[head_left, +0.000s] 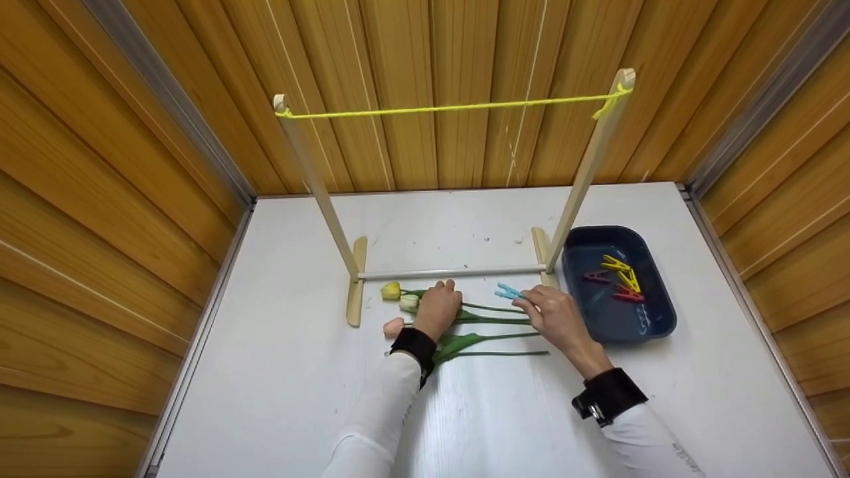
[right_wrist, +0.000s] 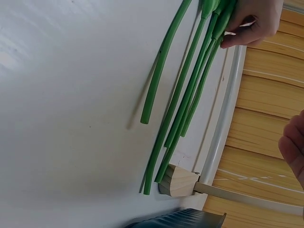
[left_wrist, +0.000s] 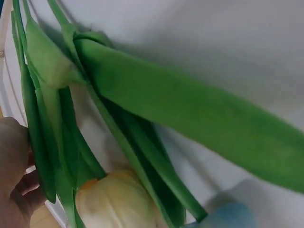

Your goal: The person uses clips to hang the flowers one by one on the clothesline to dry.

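Note:
Several artificial tulips lie on the white table with their stems toward the right. In the head view, a yellow bloom point(head_left: 390, 291), a whitish bloom point(head_left: 409, 303) and a pink bloom point(head_left: 393, 327) show. My left hand point(head_left: 439, 309) reaches over them, its fingertips pinching the farthest tulip at its green leaves point(left_wrist: 35, 137). A pale bloom point(left_wrist: 116, 202) and part of a blue bloom point(left_wrist: 230, 217) show in the left wrist view. My right hand point(head_left: 558, 317) pinches a light blue clothespin point(head_left: 509, 291) above the stem ends point(right_wrist: 148, 183).
A wooden frame point(head_left: 584, 176) stands behind the tulips, with a yellow string point(head_left: 435, 109) tied between its post tops. At the right, a dark blue basin point(head_left: 597, 328) holds yellow clothespins point(head_left: 627, 280), a red clothespin point(head_left: 627, 294) and a dark purple clothespin point(head_left: 596, 276). Wood-patterned walls point(head_left: 398, 153) surround the table.

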Demonstrator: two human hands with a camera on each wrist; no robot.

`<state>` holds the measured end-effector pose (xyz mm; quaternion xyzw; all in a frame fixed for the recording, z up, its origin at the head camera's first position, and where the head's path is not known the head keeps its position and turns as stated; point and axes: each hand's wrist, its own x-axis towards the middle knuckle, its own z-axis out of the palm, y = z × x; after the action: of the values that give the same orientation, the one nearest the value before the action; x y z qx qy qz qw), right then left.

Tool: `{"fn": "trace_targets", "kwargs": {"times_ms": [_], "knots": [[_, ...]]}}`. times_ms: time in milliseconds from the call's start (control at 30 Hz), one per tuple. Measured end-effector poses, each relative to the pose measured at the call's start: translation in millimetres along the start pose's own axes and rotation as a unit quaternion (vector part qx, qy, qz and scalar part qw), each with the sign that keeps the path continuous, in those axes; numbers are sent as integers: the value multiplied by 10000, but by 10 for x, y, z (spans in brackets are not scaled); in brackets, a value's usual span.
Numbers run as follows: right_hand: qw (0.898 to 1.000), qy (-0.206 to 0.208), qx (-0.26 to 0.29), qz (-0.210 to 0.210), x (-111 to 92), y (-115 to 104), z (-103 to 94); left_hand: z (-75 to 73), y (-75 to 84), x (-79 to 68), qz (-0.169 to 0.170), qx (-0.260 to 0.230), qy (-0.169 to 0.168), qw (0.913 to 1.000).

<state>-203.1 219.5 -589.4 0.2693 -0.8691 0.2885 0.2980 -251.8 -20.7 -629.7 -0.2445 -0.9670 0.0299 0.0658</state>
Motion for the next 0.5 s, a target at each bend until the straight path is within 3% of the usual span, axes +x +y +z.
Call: {"fn": "trace_targets", "kwargs": {"times_ms": [267,500], "knots": [[9999,-57,-61,56,-22,-14,8,0,-8,-24,224,160,368,9989],[9999,-81,-88,36,-19,-11,-5,1,-52,-15,76,-49,581,9983]]}}
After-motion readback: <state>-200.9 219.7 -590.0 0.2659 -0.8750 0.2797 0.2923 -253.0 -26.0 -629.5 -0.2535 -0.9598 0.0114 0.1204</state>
